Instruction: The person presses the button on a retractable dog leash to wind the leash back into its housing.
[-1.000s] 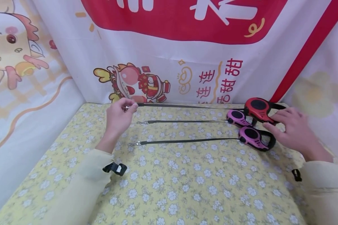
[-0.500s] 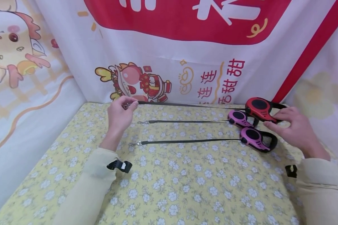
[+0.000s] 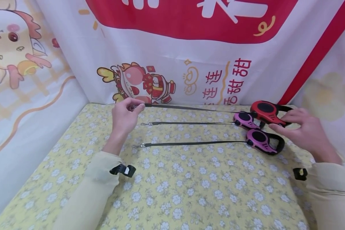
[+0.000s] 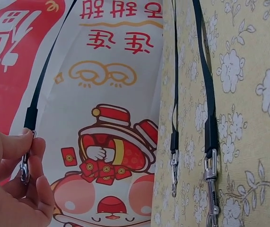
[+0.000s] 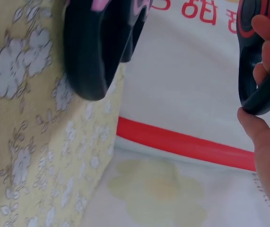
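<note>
Three retractable dog leashes stretch across the cloth, straps pulled out to the left. At the back, my left hand (image 3: 126,115) pinches the metal snap hook (image 4: 25,168) of the red leash between thumb and fingers. Its black strap (image 3: 184,108) runs rightward, held off the cloth at the hook end. My right hand (image 3: 307,131) grips the black handle of the red leash (image 3: 265,111), fingers curled round it in the right wrist view. Nearer me lie a small pink leash (image 3: 244,119) and another pink leash (image 3: 258,137), both untouched.
A yellow floral cloth (image 3: 178,191) covers the table. A printed white and red curtain (image 3: 172,67) hangs at the back edge, with more curtains on both sides. Two snap hooks (image 3: 139,145) lie on the cloth below my left hand.
The view has shifted slightly. My left hand has moved a little right with the hook. My right fingers have closed further round the red leash's handle. The pink leashes stay put.
</note>
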`<state>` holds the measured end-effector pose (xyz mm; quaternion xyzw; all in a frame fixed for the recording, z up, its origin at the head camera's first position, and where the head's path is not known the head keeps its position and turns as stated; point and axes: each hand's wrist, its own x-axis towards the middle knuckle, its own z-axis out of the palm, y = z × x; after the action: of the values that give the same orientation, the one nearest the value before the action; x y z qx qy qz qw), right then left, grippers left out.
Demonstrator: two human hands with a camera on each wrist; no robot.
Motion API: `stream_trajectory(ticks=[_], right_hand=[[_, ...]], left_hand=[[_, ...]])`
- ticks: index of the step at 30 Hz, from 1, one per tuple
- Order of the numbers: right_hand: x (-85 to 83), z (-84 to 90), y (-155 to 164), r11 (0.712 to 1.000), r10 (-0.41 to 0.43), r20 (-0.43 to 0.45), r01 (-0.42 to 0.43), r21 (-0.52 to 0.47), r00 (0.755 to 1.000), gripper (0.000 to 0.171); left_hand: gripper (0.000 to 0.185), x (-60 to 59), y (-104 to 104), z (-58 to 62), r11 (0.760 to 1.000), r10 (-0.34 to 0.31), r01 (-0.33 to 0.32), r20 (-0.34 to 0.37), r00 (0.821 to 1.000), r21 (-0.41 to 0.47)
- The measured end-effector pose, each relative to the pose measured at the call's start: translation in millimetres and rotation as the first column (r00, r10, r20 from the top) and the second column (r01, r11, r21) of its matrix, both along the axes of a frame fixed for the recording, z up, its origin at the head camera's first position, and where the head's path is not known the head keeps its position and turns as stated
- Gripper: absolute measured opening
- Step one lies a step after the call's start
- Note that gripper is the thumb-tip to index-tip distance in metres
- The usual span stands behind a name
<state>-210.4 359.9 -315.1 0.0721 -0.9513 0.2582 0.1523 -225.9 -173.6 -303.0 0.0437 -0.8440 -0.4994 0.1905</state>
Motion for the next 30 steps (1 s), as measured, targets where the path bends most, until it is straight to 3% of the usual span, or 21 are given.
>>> stream_trajectory(ticks=[7, 19, 30], right_hand=[[-0.7, 2.9, -7, 0.998, 0.048, -0.025, -0.048, -0.030, 0.999, 0.052], [-3.1, 1.2, -9, 1.000, 0.024, -0.019, -0.024, -0.010, 1.000, 0.056], [-2.0, 1.8, -15, 1.000, 0.018, -0.085, -0.017, 0.015, 0.996, 0.053]], left_hand=[[0.019, 4.1, 1, 1.6, 1.000, 0.013, -0.013, -0.005, 1.000, -0.016], [0.019, 5.2, 3, -0.7, 1.000, -0.021, 0.021, 0.003, 1.000, -0.009], [0.019, 4.3, 6, 0.0, 1.000, -0.026, 0.026, 0.010, 1.000, -0.014]])
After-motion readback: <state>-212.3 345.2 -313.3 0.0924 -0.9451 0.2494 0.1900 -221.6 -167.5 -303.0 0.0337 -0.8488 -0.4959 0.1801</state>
